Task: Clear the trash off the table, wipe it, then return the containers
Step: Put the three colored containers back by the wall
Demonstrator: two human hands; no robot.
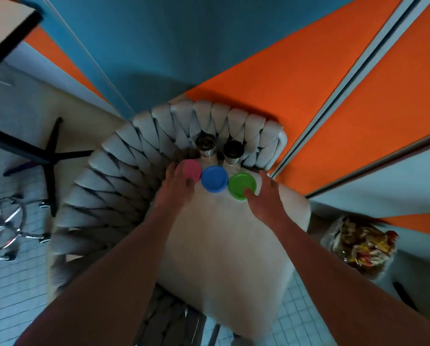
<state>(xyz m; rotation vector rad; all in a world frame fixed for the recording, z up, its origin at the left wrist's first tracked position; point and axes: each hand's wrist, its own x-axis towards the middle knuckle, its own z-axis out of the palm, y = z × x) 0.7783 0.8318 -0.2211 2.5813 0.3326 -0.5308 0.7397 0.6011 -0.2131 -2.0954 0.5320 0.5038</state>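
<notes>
Three lidded containers stand in a row at the back of a beige chair seat (223, 245): pink lid (193, 169), blue lid (214, 179), green lid (241, 186). Behind them stand two shakers with dark tops, one (206, 143) on the left and one (233, 149) on the right. My left hand (177, 186) wraps around the pink-lidded container, thumb on its near side. My right hand (265, 196) wraps around the green-lidded container, thumb over the lid's front edge.
The chair has a grey woven backrest (124, 158) curving around left and back. A clear bag of trash (361, 243) sits on the floor at right. A table corner (6, 26) and black table base (50, 158) lie at left, with orange and blue wall panels behind.
</notes>
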